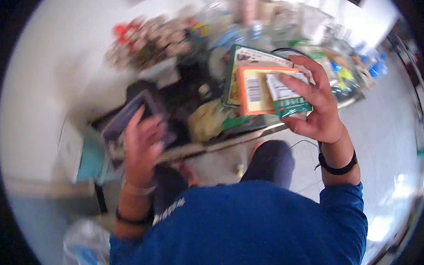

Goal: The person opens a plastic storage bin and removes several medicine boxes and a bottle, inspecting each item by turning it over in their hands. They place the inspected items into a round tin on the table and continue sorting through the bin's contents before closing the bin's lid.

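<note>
My right hand [318,104] grips several flat packs fanned together above the table. Nearest its fingers is a white and green sachet [289,93]. Beneath that lies a yellow pack with an orange border and a barcode [247,105], overlapping a larger green-edged box [233,77] with printing. Whether the fingers reach the larger box is hidden. My left hand [142,145], blurred, has its fingers apart and nothing visible in it. It hovers over or touches a purplish-grey rectangular tray or box [119,127] at the table's left end; the blur hides which.
Blurred clutter covers the table: red and beige items [152,36] at the back, a yellowish bag [208,120] near the front edge [233,140], plastic-wrapped goods [346,71] at right. A clear plastic bag [86,249] is at lower left. My knees are below the edge.
</note>
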Available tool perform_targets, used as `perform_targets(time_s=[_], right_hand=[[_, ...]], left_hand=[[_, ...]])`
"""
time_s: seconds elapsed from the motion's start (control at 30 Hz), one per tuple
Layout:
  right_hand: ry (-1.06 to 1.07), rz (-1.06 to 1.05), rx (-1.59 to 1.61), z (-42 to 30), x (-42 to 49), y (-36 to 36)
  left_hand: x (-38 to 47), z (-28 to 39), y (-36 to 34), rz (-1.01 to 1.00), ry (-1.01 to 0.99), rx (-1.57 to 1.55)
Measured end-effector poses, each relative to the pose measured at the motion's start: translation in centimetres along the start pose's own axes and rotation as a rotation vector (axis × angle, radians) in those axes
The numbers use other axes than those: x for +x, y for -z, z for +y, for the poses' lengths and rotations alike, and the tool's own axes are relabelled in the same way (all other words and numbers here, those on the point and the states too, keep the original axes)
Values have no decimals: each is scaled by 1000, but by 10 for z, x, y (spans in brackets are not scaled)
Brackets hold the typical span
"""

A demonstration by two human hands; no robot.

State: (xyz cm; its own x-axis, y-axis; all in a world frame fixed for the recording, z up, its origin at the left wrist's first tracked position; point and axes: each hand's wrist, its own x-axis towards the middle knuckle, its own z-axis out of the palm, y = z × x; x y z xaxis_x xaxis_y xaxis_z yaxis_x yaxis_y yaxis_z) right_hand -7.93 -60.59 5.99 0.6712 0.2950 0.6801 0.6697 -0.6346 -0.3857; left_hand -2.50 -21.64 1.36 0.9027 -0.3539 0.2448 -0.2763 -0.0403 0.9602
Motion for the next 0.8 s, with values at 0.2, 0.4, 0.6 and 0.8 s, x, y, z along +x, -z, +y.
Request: perform_targets(time_s=[0.2, 0.4, 0.6, 0.8], right_hand=[[60, -161, 241, 16, 27, -11], [135, -318, 163, 54, 30, -27], [-224, -24, 760, 68, 31, -63], [30, -69, 443, 37, 65, -72]], left_hand=[[62, 51, -110, -59, 290, -543], [53, 14, -132, 176, 262, -637], [33, -16, -115, 247, 151, -831], [15, -16, -95, 344, 85, -774]])
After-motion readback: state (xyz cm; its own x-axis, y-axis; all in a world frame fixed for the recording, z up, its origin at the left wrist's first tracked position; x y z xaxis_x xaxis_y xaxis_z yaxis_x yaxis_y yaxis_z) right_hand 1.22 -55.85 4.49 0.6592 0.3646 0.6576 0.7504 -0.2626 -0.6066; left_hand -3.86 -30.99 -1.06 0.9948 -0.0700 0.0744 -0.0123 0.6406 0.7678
